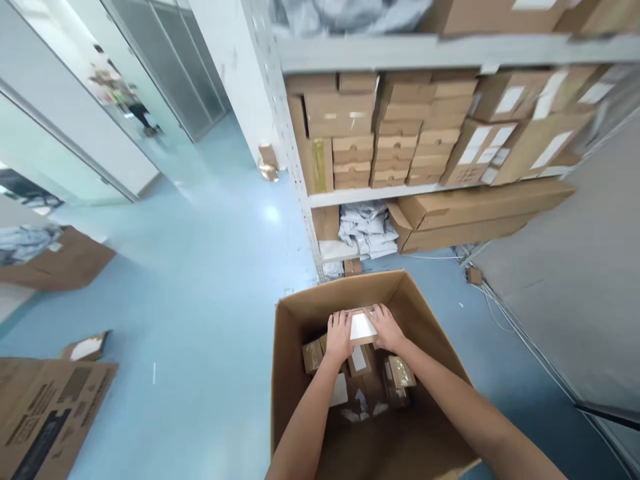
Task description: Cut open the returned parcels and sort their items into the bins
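Observation:
Both my arms reach down into a large open cardboard box [287, 400]. My left hand [340, 335] grips the left side of a small cardboard box with a white label [362, 328]. On the opposite side, my right hand [386, 328] presses against the same box, so it is held between the two. Below it in the large box lie several small brown parcels, among them a taped one [401, 371] at the right and another [313, 356] at the left. Some of them carry white labels. My hands and the held box hide part of the pile.
Ahead stands a metal shelf [350, 199] stacked with brown cartons [397, 143] and grey plastic mailers [369, 227]. Long cartons [480, 207] jut from its low level. Cables [530, 350] run along the right wall. A printed carton [50, 413] and another box [65, 260] stand at the left.

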`<state>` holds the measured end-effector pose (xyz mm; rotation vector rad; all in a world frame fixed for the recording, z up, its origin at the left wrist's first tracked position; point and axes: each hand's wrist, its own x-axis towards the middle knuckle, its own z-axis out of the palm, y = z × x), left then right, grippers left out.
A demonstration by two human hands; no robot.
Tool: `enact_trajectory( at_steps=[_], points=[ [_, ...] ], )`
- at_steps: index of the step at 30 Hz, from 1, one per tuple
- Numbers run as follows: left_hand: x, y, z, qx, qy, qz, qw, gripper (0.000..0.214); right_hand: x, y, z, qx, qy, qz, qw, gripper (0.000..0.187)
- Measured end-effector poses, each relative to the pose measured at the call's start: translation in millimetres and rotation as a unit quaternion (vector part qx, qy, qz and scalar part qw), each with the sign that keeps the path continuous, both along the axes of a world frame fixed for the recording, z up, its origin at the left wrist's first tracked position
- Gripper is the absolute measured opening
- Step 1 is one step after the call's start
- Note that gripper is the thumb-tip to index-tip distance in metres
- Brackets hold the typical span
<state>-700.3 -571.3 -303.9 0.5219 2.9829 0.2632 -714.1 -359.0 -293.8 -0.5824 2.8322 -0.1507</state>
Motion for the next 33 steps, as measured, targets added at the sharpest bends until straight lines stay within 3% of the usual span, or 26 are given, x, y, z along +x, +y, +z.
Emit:
enact_trajectory(
  at_steps=[4, 8, 12, 16, 20, 24, 29, 33],
  points=[
    [18.6, -3.9, 90.5, 0.019, 0.074, -0.028, 0.997, 0.105, 34.1, 1.7, 91.7, -0.031, 0.075, -0.023, 0.996, 0.113],
    [42.1, 9.2, 161.2, 0.059, 0.143, -0.089, 0.984, 0.108, 85.8, 17.5, 159.5, -0.045, 0.149, -0.081, 0.985, 0.111],
    [71.5, 42.5, 211.6, 0.083, 0.182, -0.171, 0.965, 0.106, 151.8, 48.2, 201.0, -0.054, 0.189, -0.153, 0.969, 0.106],
    [113.6, 94.2, 246.6, 0.082, 0.19, -0.269, 0.941, 0.1, 232.3, 89.5, 224.9, -0.057, 0.223, -0.223, 0.947, 0.105],
    [176.3, 165.9, 261.6, 0.075, 0.179, -0.371, 0.908, 0.098, 333.2, 139.2, 229.5, -0.061, 0.243, -0.305, 0.919, 0.107],
    [268.9, 259.1, 256.5, 0.069, 0.156, -0.471, 0.865, 0.096, 461.4, 197.7, 213.6, -0.054, 0.254, -0.399, 0.879, 0.104],
    [417.2, 377.2, 230.4, 0.05, 0.113, -0.584, 0.802, 0.105, 642.1, 264.3, 170.2, -0.03, 0.245, -0.527, 0.813, 0.103],
    [527.7, 440.9, 197.7, 0.006, 0.069, -0.639, 0.766, 0.11, 764.0, 293.4, 129.2, -0.034, 0.215, -0.596, 0.773, 0.102]
  ],
)
